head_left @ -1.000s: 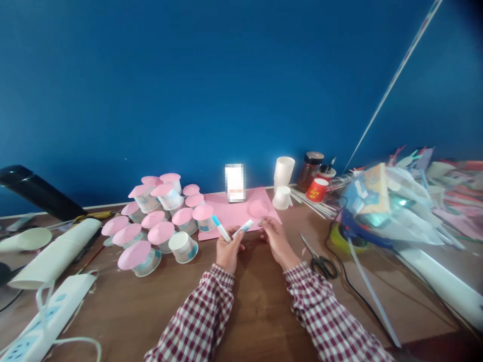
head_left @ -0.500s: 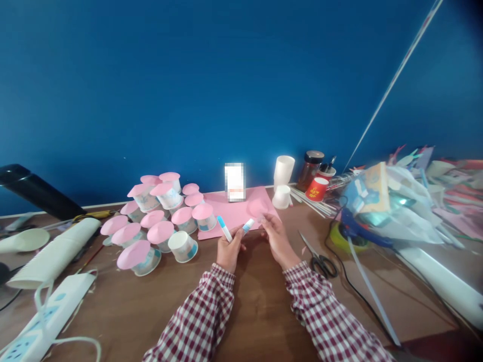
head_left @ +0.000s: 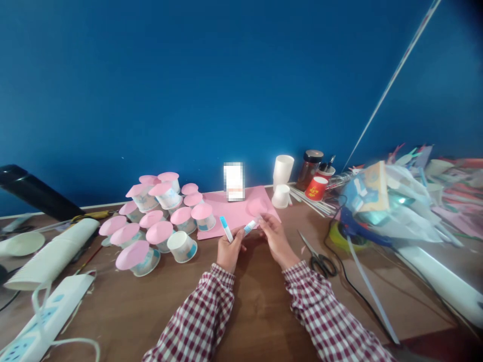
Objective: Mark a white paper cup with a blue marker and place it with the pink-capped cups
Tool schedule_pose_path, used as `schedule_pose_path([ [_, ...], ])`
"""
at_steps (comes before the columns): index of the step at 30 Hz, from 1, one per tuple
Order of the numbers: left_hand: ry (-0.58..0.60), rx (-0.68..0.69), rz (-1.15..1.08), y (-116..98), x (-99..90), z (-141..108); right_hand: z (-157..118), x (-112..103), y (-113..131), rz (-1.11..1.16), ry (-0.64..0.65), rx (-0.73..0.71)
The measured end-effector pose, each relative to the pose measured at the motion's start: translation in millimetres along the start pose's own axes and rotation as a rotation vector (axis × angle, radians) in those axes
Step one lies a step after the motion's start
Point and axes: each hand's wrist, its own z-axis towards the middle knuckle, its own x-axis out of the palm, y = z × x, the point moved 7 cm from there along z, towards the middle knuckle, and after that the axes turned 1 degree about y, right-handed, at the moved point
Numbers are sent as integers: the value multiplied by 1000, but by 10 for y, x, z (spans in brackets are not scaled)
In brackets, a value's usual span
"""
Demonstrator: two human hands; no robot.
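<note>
My left hand (head_left: 229, 250) is closed around two slim things. One is a white stick with a bright blue end (head_left: 226, 229), pointing up and away; it looks like a marker or its cap. The other is a small white-and-blue tube (head_left: 249, 227), tilted toward my right hand. At the tube's far end, the thumb and fingertips of my right hand (head_left: 272, 232) are pinched on something clear and small, which I cannot make out. Beyond the hands lies a pink sheet of paper (head_left: 219, 213), with a pink paper cone (head_left: 257, 205) resting on it.
Several paper cups with pink cone tops (head_left: 160, 233) stand at left, beside an uncovered cup (head_left: 182, 247). Scissors (head_left: 319, 257) lie right of my hands. White cups (head_left: 281, 196), a red cup (head_left: 316, 188) and a jar (head_left: 311, 168) stand behind. A power strip (head_left: 49, 317) sits front left.
The white-and-blue tube has shifted slightly right, and its end now meets my right fingertips. The blue-ended stick has tilted a little. My arms stay almost in place.
</note>
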Motion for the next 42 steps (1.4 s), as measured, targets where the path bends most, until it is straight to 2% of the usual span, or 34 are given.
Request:
schedule_pose_path([
  [28,-14,8,25,-25,-10,-5,-49,95,12,-41,104,-2],
  [37,-64,6,24,-89,-4,-51,-93,121,5,-47,53,-21],
  [42,-1,69,78,-133,54,-61,-87,125,28,-5,47,-20],
])
